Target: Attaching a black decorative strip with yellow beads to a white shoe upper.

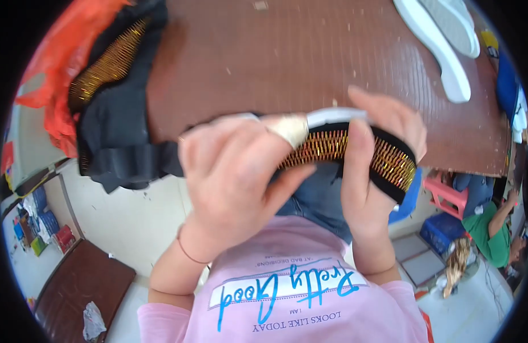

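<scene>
- Black and beaded in gold, a curved band [321, 146] is being pinched firmly by the right hand [358, 171], its thumb being pressed across the beads, the fingers being kept behind.
- The band's other end is being covered by the left hand [232, 166], which is being blurred; whether that grip is closed cannot be told.
- Pale tape [292, 130] is being worn on the left index finger, beside a white strip [335, 116] along the band's upper edge.
- The band is being held above the jeans [318, 203], at the near edge of a brown table [264, 63].
- At the table's left, black beaded pieces [107, 66] are being bordered by a red plastic bag [58, 74].
- At its far right, white sole-shaped pieces [455, 86] are being supported.
</scene>
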Demonstrator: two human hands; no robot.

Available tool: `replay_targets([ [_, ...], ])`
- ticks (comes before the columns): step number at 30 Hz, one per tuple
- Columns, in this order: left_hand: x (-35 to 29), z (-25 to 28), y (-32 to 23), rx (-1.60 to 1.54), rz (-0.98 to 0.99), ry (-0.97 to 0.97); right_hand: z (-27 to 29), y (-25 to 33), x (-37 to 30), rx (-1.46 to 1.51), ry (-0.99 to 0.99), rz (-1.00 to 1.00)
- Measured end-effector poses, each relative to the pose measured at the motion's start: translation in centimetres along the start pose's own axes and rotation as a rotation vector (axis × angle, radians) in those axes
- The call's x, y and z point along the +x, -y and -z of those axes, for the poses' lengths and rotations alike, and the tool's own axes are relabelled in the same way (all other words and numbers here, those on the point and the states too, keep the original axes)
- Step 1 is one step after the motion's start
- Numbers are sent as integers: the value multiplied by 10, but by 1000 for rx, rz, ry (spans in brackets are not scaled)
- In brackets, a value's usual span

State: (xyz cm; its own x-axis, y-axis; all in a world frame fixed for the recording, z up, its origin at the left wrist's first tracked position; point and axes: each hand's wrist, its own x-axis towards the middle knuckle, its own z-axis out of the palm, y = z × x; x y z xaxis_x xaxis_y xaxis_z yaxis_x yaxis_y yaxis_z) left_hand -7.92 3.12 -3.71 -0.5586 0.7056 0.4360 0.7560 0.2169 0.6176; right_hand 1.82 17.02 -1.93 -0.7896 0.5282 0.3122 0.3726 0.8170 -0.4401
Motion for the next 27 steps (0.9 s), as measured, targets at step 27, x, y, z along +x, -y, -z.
replay_targets([
  [27, 55, 40, -35, -94, -30, 317, 37, 6, -3, 17, -65, -1],
])
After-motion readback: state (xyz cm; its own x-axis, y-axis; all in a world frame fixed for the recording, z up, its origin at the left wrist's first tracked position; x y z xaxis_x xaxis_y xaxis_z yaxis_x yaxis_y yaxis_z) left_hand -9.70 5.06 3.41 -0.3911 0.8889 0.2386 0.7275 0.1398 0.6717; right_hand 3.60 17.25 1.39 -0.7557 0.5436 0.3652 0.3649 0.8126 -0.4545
